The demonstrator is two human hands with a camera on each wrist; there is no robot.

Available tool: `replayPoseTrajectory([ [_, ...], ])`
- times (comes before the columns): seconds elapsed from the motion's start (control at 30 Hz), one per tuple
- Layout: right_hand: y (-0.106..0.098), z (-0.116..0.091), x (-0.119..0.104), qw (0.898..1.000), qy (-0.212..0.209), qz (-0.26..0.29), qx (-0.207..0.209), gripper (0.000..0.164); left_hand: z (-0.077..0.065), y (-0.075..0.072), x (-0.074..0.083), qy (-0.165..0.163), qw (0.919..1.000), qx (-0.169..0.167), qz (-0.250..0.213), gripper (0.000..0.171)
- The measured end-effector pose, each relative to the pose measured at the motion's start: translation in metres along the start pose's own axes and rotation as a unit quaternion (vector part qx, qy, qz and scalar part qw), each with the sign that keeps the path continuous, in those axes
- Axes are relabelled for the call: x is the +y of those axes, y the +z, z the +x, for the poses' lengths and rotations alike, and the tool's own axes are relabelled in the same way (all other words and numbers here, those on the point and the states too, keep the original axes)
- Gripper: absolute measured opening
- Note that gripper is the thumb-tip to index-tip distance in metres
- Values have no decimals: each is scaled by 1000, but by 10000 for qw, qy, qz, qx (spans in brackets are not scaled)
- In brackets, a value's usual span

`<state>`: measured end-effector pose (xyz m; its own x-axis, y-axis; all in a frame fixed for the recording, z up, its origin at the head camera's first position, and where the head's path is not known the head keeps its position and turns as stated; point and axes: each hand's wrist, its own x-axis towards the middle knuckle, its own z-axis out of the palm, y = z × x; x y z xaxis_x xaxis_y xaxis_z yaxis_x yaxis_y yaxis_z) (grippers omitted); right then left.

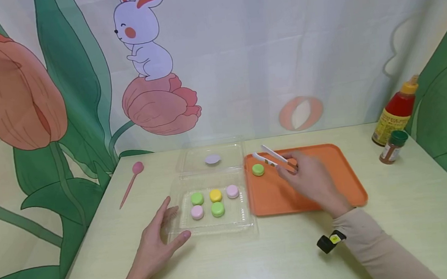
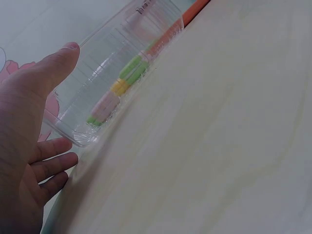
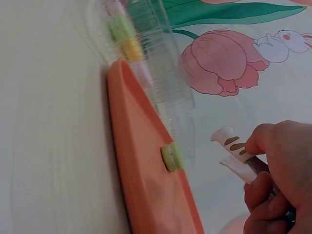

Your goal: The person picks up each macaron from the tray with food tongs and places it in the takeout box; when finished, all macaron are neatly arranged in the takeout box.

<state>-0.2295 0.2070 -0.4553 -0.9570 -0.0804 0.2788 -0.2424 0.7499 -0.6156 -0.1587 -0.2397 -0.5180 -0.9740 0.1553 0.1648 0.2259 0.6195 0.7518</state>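
My right hand [image 1: 310,180] holds a pair of white tongs [image 1: 269,155] above the orange tray [image 1: 293,195]; their tips stand apart with nothing between them. A green macaron [image 1: 258,170] lies near the tray's left edge, close to the tips. Beside the tray is a clear plastic box [image 1: 179,227], its lid laid back. Inside sit several macarons: green [image 1: 197,198], yellow [image 1: 215,195] and pink ones [image 1: 232,191]. My left hand [image 1: 153,249] is at the box's left front corner, thumb and fingers spread. In the left wrist view that hand's thumb [image 2: 63,63] overlaps the box wall; contact is unclear.
A pink spoon [image 1: 132,182] lies at the table's left. At the back right stand a red sauce bottle [image 1: 395,116] with a yellow cap and a small green-capped jar [image 1: 393,148]. A pale oval piece [image 1: 212,159] shows at the lid. A printed curtain hangs behind.
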Motion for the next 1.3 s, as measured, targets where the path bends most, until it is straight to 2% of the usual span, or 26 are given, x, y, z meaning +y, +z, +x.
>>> replayPoseTrajectory([
  [0.17, 10, 0, 2, 9994, 2, 208, -265, 54, 0, 0, 0, 29, 10000, 0, -42, 111],
  [0.53, 18, -2, 0, 9993, -136, 282, -225, 22, 0, 1, -2, 78, 10000, 24, -54, 110],
  [0.77, 19, -3, 1, 9989, -146, 336, -278, 25, 0, 1, -2, 51, 10000, 17, -66, 110],
  [1.13, 25, -4, 1, 9957, 283, 699, -543, 22, 0, 0, 1, 13, 10000, -7, -51, 111],
  [1.3, 28, -5, 2, 9954, 345, 601, -666, 19, 0, 0, 1, -18, 10000, -13, -54, 111],
])
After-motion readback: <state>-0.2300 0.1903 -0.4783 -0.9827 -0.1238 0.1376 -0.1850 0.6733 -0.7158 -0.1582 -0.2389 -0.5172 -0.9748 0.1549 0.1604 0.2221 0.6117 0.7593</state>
